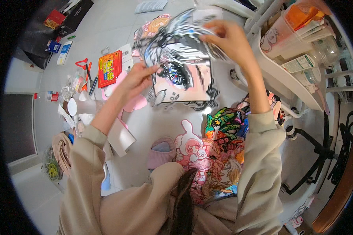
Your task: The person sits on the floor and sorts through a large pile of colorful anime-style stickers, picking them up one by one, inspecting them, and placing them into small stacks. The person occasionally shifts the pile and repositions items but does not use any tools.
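Observation:
A large flat pixel-art piece, which looks like fused beads, shows a black-lined eye [176, 76] and is raised above the floor before me. My left hand [139, 76] grips its left edge between thumb and fingers. At its upper right, my right hand [223, 38] pinches the dark outer part, which is blurred by motion. Behind the piece, partly hidden by it, lies a round pink and tan bead picture [157, 25]. By my knee are several overlapping bead pictures, among them a white and pink bunny-hooded figure [191, 147] and a green leafy one [226, 122].
Red and orange printed packets [109, 69] lie at the left, near black-handled tools, red pliers [81, 62], a plastic bottle [48, 96] and a white paper roll [83, 106]. A white cart [291, 67] with containers stands right, beside a black chair base [320, 149]. A cardboard piece [120, 136] lies left of my slipper [161, 152].

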A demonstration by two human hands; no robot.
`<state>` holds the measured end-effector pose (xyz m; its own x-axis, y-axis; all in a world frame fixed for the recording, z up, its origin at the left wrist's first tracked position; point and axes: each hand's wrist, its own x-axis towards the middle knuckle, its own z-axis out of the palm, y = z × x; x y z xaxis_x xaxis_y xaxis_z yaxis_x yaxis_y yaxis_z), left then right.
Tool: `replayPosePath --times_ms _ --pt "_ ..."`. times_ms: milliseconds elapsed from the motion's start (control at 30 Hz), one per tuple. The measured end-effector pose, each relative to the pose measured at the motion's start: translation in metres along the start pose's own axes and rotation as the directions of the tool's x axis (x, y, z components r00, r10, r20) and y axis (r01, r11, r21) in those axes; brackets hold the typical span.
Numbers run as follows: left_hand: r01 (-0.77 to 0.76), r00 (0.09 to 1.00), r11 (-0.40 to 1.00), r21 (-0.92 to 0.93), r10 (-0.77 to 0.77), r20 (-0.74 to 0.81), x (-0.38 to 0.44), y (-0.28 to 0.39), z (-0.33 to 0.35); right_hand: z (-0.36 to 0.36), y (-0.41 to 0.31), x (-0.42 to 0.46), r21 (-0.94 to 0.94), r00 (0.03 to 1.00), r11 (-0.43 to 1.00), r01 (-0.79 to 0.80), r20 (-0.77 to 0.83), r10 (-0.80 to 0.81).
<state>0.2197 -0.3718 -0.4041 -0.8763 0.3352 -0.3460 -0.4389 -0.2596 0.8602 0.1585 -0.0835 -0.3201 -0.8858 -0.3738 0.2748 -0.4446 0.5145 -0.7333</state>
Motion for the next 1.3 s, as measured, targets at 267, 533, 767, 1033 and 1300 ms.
replayPosePath --times_ms 267,533,767,1033,1300 --pt "-0.235 0.95 0.697 -0.678 0.017 -0.312 -0.007 -0.079 0.026 0.089 0.014 -0.08 0.134 0.756 0.944 -0.301 -0.57 0.322" --pt "-0.038 0.971 0.549 -0.835 -0.177 -0.16 -0.003 -0.121 0.046 0.159 0.057 -0.109 0.629 0.714 0.599 -0.496 -0.097 0.693" --pt "0.379 0.743 0.371 -0.848 -0.668 0.04 -0.022 -0.118 0.041 0.149 0.042 -0.118 0.061 0.674 0.693 -0.719 -0.185 0.715" --pt "-0.088 0.979 0.168 0.982 0.197 0.054 -0.008 -0.087 0.04 0.129 0.022 -0.115 -0.323 0.64 0.583 -0.745 -0.1 0.762" --pt "-0.143 0.93 -0.373 0.917 0.266 0.254 -0.006 -0.129 0.028 0.018 -0.015 -0.153 -0.23 0.845 0.87 -0.436 -0.436 0.309"
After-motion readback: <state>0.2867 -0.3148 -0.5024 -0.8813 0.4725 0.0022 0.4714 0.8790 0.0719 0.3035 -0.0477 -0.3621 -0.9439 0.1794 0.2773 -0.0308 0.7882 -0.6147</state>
